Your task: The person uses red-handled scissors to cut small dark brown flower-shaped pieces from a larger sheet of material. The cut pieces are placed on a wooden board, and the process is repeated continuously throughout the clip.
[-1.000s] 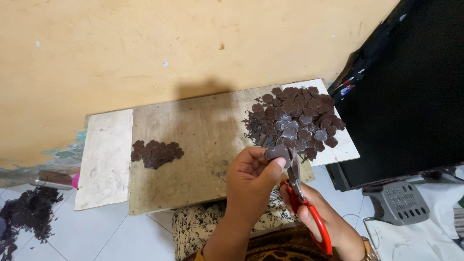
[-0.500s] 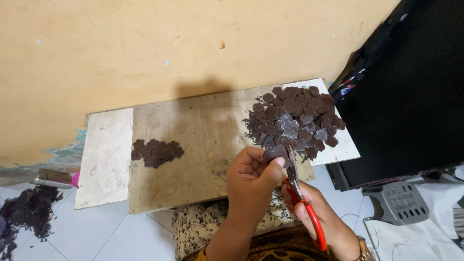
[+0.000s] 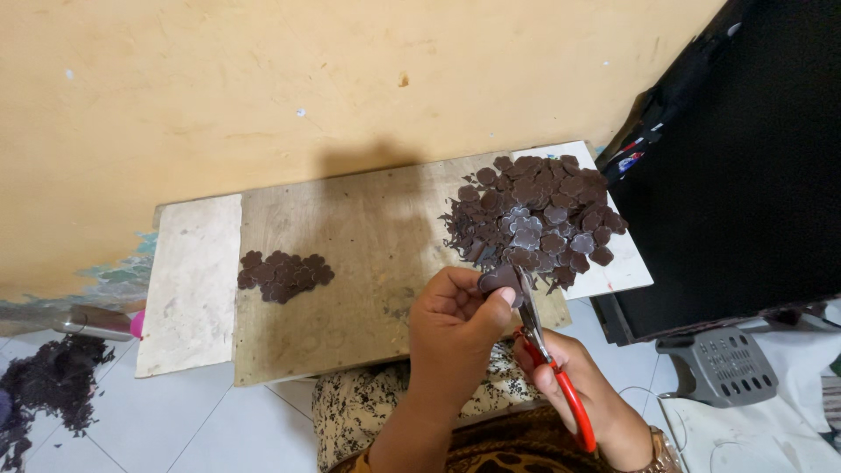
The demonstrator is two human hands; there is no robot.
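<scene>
My left hand (image 3: 457, 324) pinches a small dark brown flower-shaped piece (image 3: 498, 278) between thumb and fingers. My right hand (image 3: 574, 385) grips red-handled scissors (image 3: 547, 350), whose blades meet the piece at its right edge. Just beyond the hands lies a large heap of dark brown pieces (image 3: 534, 215) on the right end of a wooden board (image 3: 350, 254). A small pile of similar pieces (image 3: 285, 274) sits on the board's left part.
The board rests against a yellow wall. A black panel (image 3: 745, 166) stands at the right, with a grey plastic object (image 3: 727, 368) on the white tile floor. Dark scraps (image 3: 48, 385) lie on the floor at the left, near a pink-tipped bottle (image 3: 101, 322).
The scissors have shifted slightly along the piece's edge and my left hand has turned the piece a little. Both piles are unchanged.
</scene>
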